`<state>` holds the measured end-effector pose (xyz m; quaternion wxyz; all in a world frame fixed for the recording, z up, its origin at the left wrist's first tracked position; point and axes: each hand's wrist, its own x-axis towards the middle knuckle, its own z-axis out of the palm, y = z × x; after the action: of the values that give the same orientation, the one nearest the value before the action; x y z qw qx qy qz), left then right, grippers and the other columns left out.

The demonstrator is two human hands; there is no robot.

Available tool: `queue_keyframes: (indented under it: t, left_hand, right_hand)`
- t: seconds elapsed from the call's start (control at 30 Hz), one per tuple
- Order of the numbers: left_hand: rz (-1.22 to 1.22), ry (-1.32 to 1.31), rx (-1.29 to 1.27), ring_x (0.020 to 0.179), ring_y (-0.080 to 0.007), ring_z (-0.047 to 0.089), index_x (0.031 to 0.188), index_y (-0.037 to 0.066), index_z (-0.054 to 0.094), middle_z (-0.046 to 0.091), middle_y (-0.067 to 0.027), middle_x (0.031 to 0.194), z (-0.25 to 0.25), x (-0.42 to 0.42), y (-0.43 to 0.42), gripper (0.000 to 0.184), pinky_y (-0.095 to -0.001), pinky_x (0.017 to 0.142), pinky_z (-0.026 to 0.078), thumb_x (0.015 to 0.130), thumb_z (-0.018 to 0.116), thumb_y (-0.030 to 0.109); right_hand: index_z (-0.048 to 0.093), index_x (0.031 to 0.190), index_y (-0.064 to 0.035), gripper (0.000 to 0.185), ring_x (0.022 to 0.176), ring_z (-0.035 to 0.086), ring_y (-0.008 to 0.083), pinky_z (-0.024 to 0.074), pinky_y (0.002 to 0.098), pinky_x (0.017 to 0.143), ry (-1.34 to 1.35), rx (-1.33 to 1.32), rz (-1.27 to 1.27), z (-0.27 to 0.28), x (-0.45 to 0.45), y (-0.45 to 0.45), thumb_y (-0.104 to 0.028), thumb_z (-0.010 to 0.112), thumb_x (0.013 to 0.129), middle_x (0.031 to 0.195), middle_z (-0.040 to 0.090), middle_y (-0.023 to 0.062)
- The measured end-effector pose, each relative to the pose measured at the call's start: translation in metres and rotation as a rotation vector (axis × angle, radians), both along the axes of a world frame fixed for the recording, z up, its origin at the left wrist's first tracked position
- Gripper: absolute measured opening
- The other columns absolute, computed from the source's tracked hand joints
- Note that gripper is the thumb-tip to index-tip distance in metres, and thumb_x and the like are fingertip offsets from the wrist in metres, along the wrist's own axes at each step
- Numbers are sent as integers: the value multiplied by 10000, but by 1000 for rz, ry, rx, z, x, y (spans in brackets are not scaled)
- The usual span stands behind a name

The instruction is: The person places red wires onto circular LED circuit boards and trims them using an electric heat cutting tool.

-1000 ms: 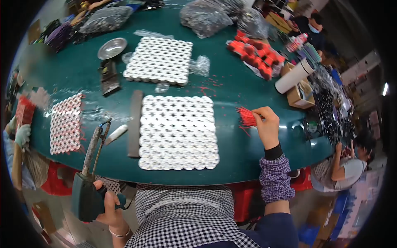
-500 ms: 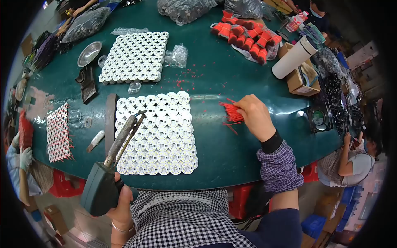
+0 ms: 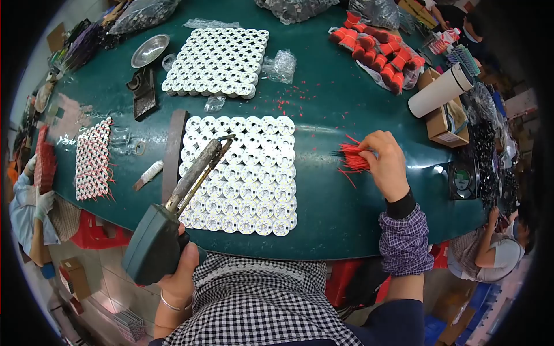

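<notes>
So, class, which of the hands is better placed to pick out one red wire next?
Right, most likely: the right hand is pinching at the red wires, while the left hand is occupied gripping the soldering tool.

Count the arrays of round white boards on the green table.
3: the near array, the far array beyond it, and the wired array toward the left of the table. Further layers may be hidden underneath.

Bag (image 3: 295, 8) cropped above, wires (image 3: 353, 160) partly hidden
</notes>
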<state>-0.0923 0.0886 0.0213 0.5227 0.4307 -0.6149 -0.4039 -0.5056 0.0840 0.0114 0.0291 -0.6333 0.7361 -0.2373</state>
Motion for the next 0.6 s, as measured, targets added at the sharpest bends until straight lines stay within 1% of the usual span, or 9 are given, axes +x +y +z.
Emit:
queue_keyframes:
  t: [0.07, 0.17, 0.2, 0.27, 0.3, 0.37, 0.4, 0.47, 0.6]
  left_hand:
    - [8, 120, 126, 628, -89, 536, 1271, -44, 618, 656, -75, 963, 11, -7, 0, 437, -240, 559, 442, 841, 692, -71]
    - [16, 131, 104, 604, -88, 518, 1259, -47, 622, 636, -63, 913, 9, -9, -1, 425, -242, 538, 427, 840, 676, -94]
    - [17, 135, 106, 604, -88, 518, 1259, -47, 622, 636, -63, 913, 4, -6, -1, 425, -242, 538, 427, 840, 676, -94]
    - [31, 31, 41, 566, -111, 539, 1283, -70, 529, 636, -180, 1162, -7, 0, -2, 458, -233, 472, 426, 845, 666, -50]
    - [29, 36, 43, 566, -111, 539, 1283, -70, 529, 636, -180, 1162, -6, -1, -2, 458, -233, 472, 426, 845, 666, -50]
    - [32, 132, 95, 614, -93, 530, 1256, -50, 618, 649, -87, 975, 3, -8, -3, 424, -233, 533, 432, 838, 671, -104]
    - [25, 141, 98, 614, -93, 530, 1256, -50, 618, 649, -87, 975, 4, -9, -4, 424, -233, 533, 432, 838, 671, -104]
    - [40, 157, 99, 625, -100, 541, 1252, -49, 614, 647, -110, 1061, 4, -11, -5, 419, -233, 531, 441, 840, 673, -102]
    - [20, 142, 86, 630, -104, 547, 1248, -49, 610, 638, -120, 1116, -1, -6, -8, 416, -236, 528, 449, 841, 673, -104]
  right_hand:
    - [683, 848, -22, 75, 838, 595, 310, 473, 417, 751, 38, -24, -11, 2, 0, 1, 3, 714, 785, 807, 622, 100]
    - [686, 850, -27, 61, 800, 603, 314, 472, 425, 757, 41, 24, -26, 3, -1, 2, -13, 711, 797, 793, 635, 96]
    - [689, 852, -29, 53, 793, 606, 317, 474, 424, 761, 62, 5, -17, 4, 0, 2, -21, 709, 803, 797, 636, 96]
    - [692, 853, -32, 46, 785, 609, 319, 476, 423, 764, 88, -13, -8, 3, -1, 1, -28, 707, 810, 801, 637, 95]
    - [695, 855, -33, 39, 795, 612, 318, 478, 417, 773, 113, -34, 12, 0, -1, 2, -33, 705, 817, 803, 638, 95]
    - [699, 857, -35, 34, 805, 616, 318, 481, 412, 782, 150, -53, 24, 2, -1, 3, -38, 702, 824, 804, 638, 95]
    - [703, 860, -39, 43, 812, 621, 313, 484, 406, 796, 167, -76, 17, 4, 3, 3, -31, 693, 819, 809, 637, 93]
    - [707, 862, -43, 56, 820, 626, 309, 487, 400, 810, 191, -96, 5, 9, 6, 3, -25, 684, 814, 813, 636, 90]
    - [697, 811, -48, 81, 830, 627, 277, 494, 401, 860, 430, -99, 125, 29, 14, -3, -9, 647, 761, 792, 612, 81]
